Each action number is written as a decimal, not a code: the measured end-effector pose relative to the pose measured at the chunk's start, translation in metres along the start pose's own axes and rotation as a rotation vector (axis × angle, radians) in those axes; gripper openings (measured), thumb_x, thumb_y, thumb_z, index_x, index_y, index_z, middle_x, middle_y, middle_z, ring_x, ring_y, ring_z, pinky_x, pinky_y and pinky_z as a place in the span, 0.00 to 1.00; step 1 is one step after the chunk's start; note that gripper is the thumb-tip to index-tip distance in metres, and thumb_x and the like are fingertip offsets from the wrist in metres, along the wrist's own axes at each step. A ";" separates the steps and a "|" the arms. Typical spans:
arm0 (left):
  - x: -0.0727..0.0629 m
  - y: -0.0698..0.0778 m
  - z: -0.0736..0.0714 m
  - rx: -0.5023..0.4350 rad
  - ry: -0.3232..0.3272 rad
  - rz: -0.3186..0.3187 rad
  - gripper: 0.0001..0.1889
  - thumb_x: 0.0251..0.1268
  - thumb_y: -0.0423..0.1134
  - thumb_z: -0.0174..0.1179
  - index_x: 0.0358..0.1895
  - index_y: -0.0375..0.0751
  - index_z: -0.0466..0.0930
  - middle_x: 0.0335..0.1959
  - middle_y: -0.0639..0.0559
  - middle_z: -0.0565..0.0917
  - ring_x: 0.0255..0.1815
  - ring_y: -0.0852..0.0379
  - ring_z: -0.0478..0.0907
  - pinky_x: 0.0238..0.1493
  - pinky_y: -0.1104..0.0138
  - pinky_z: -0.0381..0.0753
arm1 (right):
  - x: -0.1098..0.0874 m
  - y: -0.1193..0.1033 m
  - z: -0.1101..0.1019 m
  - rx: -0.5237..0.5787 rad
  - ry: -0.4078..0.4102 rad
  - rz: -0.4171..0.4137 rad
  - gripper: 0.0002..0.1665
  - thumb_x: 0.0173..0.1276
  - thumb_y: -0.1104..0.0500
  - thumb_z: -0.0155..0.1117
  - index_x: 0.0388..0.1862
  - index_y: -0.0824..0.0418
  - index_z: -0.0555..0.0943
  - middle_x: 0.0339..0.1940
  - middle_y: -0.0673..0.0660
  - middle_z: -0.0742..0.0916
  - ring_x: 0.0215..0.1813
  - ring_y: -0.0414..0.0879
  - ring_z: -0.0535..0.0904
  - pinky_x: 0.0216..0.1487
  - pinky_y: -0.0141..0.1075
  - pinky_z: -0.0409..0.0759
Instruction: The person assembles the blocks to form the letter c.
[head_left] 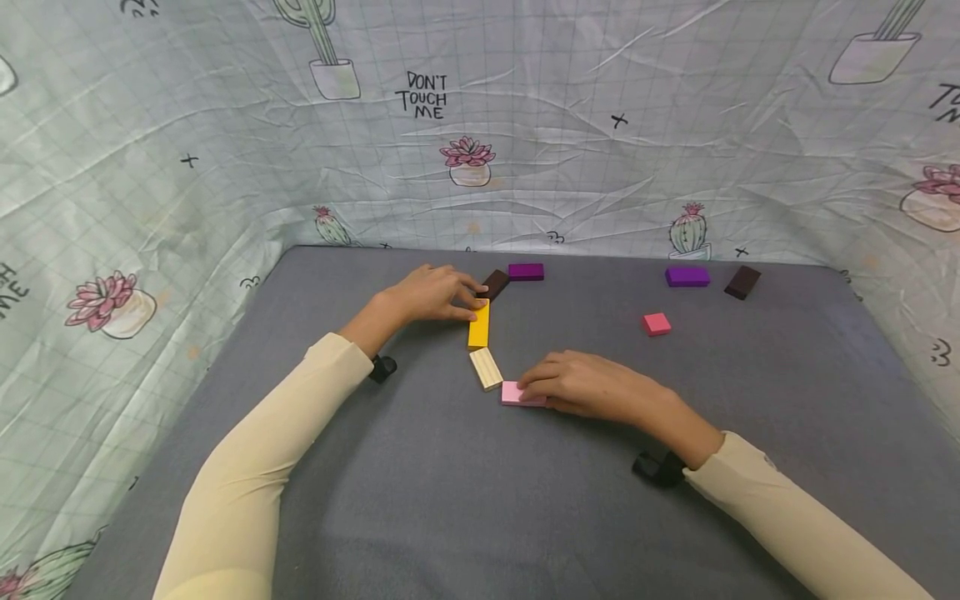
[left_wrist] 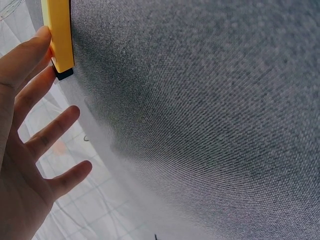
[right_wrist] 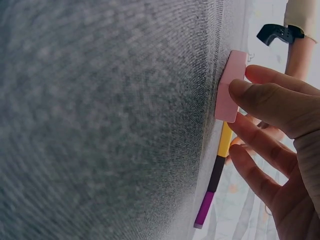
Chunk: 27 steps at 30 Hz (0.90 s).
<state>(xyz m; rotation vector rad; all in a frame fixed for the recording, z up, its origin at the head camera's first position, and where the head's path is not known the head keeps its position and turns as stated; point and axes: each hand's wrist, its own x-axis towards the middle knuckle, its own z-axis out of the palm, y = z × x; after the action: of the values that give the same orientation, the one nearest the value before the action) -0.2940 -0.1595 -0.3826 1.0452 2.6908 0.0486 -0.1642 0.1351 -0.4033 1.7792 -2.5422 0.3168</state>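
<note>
Several flat wooden blocks form a bent line on the grey table. My left hand [head_left: 435, 293] pinches the yellow block [head_left: 478, 332] near its far end with thumb [left_wrist: 43, 33] and index finger; its other fingers spread apart. A dark brown block [head_left: 494, 284] lies at that end, then a magenta-purple block [head_left: 527, 272]. The yellow block's near end meets a pale cream block [head_left: 486, 369]. Beyond that lies the pink block [head_left: 512, 393], held at its right part between thumb and fingers of my right hand [head_left: 588, 385]. In the right wrist view, the thumb presses the pink block's [right_wrist: 230, 102] side.
Toward the back right lie a purple block [head_left: 687, 277], another dark brown block [head_left: 742, 282] and a small coral-red block [head_left: 656, 324]. A cactus-print cloth [head_left: 555, 150] hangs behind the grey table [head_left: 480, 500] and at its sides.
</note>
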 end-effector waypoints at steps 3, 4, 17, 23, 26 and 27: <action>0.000 0.000 0.000 0.005 0.002 0.004 0.20 0.72 0.57 0.61 0.63 0.61 0.83 0.71 0.63 0.75 0.72 0.48 0.68 0.71 0.37 0.59 | 0.000 0.000 0.000 -0.001 -0.009 0.008 0.19 0.68 0.62 0.72 0.57 0.53 0.86 0.58 0.48 0.86 0.57 0.45 0.82 0.58 0.42 0.81; 0.000 0.000 0.000 0.004 0.002 0.005 0.20 0.72 0.57 0.61 0.63 0.61 0.83 0.71 0.63 0.75 0.72 0.48 0.68 0.71 0.37 0.59 | 0.000 0.000 0.000 -0.001 -0.010 0.008 0.19 0.68 0.62 0.72 0.57 0.53 0.86 0.58 0.48 0.86 0.57 0.45 0.82 0.58 0.42 0.81; 0.001 0.000 0.000 0.005 -0.002 0.000 0.20 0.72 0.57 0.61 0.63 0.61 0.83 0.71 0.63 0.75 0.72 0.48 0.68 0.72 0.37 0.57 | -0.001 0.001 0.000 -0.018 0.006 -0.031 0.19 0.67 0.64 0.72 0.57 0.54 0.86 0.58 0.48 0.86 0.57 0.45 0.81 0.58 0.42 0.81; 0.001 -0.001 0.001 0.013 0.011 0.008 0.20 0.72 0.57 0.61 0.62 0.61 0.83 0.71 0.63 0.75 0.71 0.49 0.68 0.72 0.38 0.59 | -0.001 0.003 0.001 -0.024 0.033 -0.059 0.18 0.67 0.63 0.72 0.56 0.55 0.86 0.56 0.47 0.87 0.56 0.45 0.81 0.57 0.42 0.81; 0.001 -0.001 0.001 0.010 0.010 0.008 0.20 0.72 0.57 0.61 0.63 0.61 0.83 0.71 0.63 0.75 0.71 0.49 0.68 0.71 0.38 0.60 | -0.002 0.004 -0.002 -0.003 0.031 -0.060 0.19 0.67 0.63 0.72 0.57 0.55 0.86 0.57 0.47 0.87 0.57 0.45 0.81 0.58 0.42 0.81; 0.001 0.000 0.001 0.006 0.008 0.007 0.20 0.72 0.57 0.61 0.63 0.61 0.83 0.71 0.63 0.75 0.71 0.49 0.68 0.71 0.39 0.60 | -0.003 0.004 -0.003 0.006 0.029 -0.055 0.20 0.67 0.63 0.72 0.58 0.55 0.86 0.57 0.47 0.87 0.58 0.45 0.81 0.59 0.42 0.81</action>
<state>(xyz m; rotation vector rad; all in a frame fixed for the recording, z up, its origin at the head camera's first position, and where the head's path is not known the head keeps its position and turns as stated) -0.2948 -0.1591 -0.3840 1.0581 2.6968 0.0458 -0.1673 0.1400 -0.4010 1.8282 -2.4703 0.3460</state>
